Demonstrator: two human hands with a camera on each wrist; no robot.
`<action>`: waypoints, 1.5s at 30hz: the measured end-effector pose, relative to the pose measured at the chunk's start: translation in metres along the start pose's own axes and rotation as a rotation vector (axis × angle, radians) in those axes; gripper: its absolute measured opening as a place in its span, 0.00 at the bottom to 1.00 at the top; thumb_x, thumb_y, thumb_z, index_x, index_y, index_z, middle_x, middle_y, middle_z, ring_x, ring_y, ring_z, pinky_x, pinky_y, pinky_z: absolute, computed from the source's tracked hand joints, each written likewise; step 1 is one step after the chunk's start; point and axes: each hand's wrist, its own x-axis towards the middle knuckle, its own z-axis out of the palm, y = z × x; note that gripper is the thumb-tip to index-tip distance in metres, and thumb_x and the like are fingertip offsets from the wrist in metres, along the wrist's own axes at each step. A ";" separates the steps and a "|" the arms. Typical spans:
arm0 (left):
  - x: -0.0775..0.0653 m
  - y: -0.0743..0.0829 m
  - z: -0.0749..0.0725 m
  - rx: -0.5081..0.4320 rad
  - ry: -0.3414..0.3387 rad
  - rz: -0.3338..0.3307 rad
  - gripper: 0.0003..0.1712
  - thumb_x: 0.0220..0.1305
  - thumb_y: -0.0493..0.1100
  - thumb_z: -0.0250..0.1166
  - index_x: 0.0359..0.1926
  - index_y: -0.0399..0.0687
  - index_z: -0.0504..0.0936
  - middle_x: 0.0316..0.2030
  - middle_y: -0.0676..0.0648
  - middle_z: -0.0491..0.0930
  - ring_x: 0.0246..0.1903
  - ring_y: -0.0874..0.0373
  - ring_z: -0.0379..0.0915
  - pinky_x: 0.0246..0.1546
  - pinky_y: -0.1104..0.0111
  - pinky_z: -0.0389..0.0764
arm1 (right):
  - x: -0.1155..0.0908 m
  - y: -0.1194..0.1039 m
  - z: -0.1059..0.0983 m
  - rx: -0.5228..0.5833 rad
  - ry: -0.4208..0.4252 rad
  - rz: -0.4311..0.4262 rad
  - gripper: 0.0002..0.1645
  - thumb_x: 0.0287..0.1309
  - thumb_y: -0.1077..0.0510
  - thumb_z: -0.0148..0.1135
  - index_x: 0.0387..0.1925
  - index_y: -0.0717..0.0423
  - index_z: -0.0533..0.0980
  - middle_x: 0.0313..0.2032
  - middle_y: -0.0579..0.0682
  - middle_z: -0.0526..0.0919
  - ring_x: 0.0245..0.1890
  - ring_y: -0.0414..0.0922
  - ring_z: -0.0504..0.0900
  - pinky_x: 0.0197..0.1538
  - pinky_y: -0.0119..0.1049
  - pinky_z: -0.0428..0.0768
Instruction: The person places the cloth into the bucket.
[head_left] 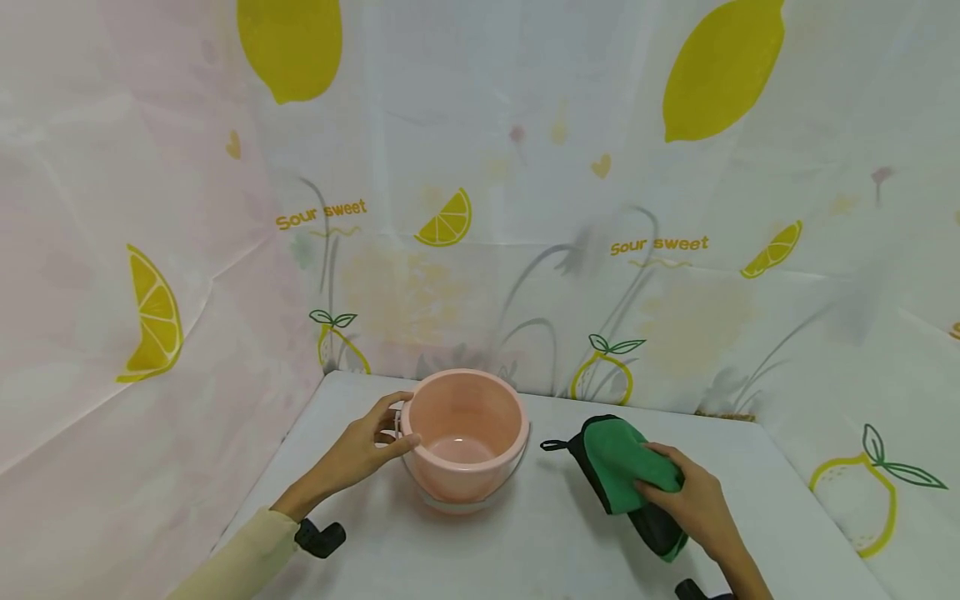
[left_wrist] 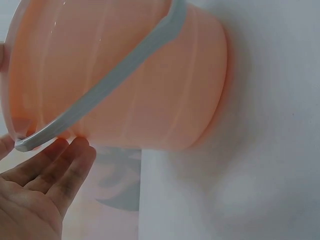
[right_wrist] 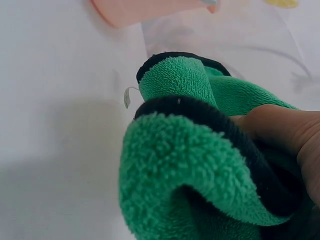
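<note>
A pink bucket (head_left: pixel 459 479) with a pale grey handle (left_wrist: pixel 107 87) stands upright on the white table. My left hand (head_left: pixel 375 440) holds it at the left side of the rim, thumb toward the near side. In the left wrist view, several fingers (left_wrist: pixel 65 170) touch the bucket's wall close to the handle's end. To the right of the bucket, my right hand (head_left: pixel 690 500) grips a folded green towel (head_left: pixel 618 462) with black edging. A black hanging loop sticks out from the towel's left end. Fluffy pile and a small white tag show in the right wrist view.
The white table (head_left: pixel 555 550) meets a printed lemon backdrop (head_left: pixel 525 275) behind and at both sides. Black wrist devices sit on both wrists; the left one (head_left: pixel 321 539) shows near the sleeve.
</note>
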 end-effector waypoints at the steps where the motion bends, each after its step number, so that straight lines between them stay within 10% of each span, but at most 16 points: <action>1: 0.000 0.000 0.000 -0.003 -0.001 0.001 0.39 0.59 0.59 0.66 0.68 0.70 0.58 0.54 0.49 0.76 0.47 0.57 0.76 0.44 0.63 0.78 | 0.000 -0.001 -0.001 0.005 0.000 0.001 0.37 0.47 0.41 0.73 0.59 0.45 0.73 0.54 0.60 0.78 0.48 0.56 0.77 0.42 0.51 0.77; 45: 0.001 0.001 0.000 0.017 -0.008 0.024 0.38 0.61 0.61 0.63 0.68 0.66 0.59 0.51 0.47 0.77 0.46 0.59 0.76 0.49 0.59 0.77 | 0.017 -0.038 -0.020 0.100 0.035 -0.098 0.37 0.49 0.42 0.72 0.60 0.44 0.72 0.56 0.54 0.76 0.49 0.51 0.75 0.45 0.49 0.76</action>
